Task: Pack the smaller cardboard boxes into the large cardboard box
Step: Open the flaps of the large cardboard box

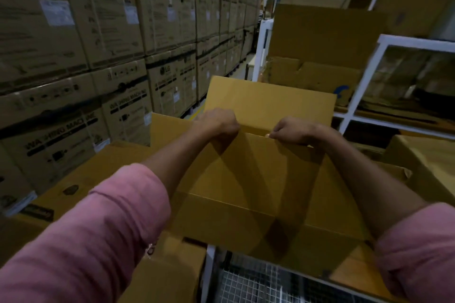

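Far left, stacked washing-machine cartons (73, 81) fill the wall; the left hand (218, 122), fingers curled, grips the far top edge of the plain brown cardboard box (246, 192) at centre, knuckles up; the right hand (291, 130) pinches that same edge just beside it, thumb and fingertips together on the board; the box stands open, one flap raised beyond the hands, another lying toward the near side; pink sleeves (98, 241) cover both forearms; a white rack (354, 96) stands far right.
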The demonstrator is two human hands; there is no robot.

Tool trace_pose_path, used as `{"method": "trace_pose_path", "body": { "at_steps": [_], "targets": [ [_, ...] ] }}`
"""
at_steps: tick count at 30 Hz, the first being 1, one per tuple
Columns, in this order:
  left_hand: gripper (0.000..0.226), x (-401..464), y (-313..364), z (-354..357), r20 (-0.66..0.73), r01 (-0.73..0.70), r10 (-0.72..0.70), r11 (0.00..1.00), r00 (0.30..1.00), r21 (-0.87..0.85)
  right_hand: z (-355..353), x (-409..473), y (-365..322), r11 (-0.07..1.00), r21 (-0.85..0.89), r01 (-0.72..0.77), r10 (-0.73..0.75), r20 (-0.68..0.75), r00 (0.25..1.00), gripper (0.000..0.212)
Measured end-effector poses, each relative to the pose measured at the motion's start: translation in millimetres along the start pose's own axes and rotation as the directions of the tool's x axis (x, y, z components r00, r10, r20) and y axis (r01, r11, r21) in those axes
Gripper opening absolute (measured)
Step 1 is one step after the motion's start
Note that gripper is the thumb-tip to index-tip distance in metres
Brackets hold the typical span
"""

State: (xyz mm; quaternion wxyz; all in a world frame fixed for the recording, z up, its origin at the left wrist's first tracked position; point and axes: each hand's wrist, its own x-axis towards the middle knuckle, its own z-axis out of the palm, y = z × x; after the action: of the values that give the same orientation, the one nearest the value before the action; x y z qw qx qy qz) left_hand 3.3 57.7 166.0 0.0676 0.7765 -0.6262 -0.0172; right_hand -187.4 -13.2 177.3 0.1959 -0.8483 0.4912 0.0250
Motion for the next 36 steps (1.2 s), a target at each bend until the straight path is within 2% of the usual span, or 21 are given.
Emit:
{"method": "trace_pose_path", "body": {
  "at_steps": [5, 9, 11, 14, 20, 25, 30, 36],
  "targets": [
    [0.025, -27, 5, -10, 0.303, -0.005, 0.022, 0.998, 0.953, -0.055, 11, -38, 7, 0.981, 0.193, 0.001, -0.038, 0.186, 0.982, 0.021],
    [0.024, -51, 6, 13, 0.413, 0.062, -0.023, 0.995, 0.910, -0.081, 37, -49, 13, 0.970, 0.242, -0.022, -0.052, 0.296, 0.954, 0.019],
    [0.021, -61, 8, 37, 0.413, 0.048, -0.032, 0.998, 0.910, -0.028, 54, -51, 16, 0.967, 0.254, -0.034, -0.049, 0.315, 0.948, 0.022],
    [0.031, -69, 9, 81, 0.366, -0.004, 0.002, 1.000, 0.930, 0.005, 86, -49, 23, 0.973, 0.229, -0.013, -0.051, 0.274, 0.960, 0.027],
    [0.045, -82, 5, 152, 0.375, -0.168, 0.153, 0.986, 0.914, 0.007, 164, -45, 39, 0.999, -0.003, 0.050, -0.048, 0.202, 0.978, 0.056],
    [0.042, -81, -10, 180, 0.355, -0.268, 0.211, 0.956, 0.911, 0.120, 209, -46, 56, 0.985, -0.159, 0.073, -0.055, 0.119, 0.991, 0.040],
    [0.032, -76, -19, 185, 0.333, -0.299, 0.259, 0.952, 0.907, 0.074, 220, -43, 53, 0.941, -0.309, 0.136, -0.135, 0.024, 0.991, 0.036],
    [0.028, -75, -32, 191, 0.310, -0.341, 0.312, 0.939, 0.898, 0.043, 228, -41, 46, 0.941, -0.310, 0.139, -0.154, -0.025, 0.988, 0.035]
  ]
}}
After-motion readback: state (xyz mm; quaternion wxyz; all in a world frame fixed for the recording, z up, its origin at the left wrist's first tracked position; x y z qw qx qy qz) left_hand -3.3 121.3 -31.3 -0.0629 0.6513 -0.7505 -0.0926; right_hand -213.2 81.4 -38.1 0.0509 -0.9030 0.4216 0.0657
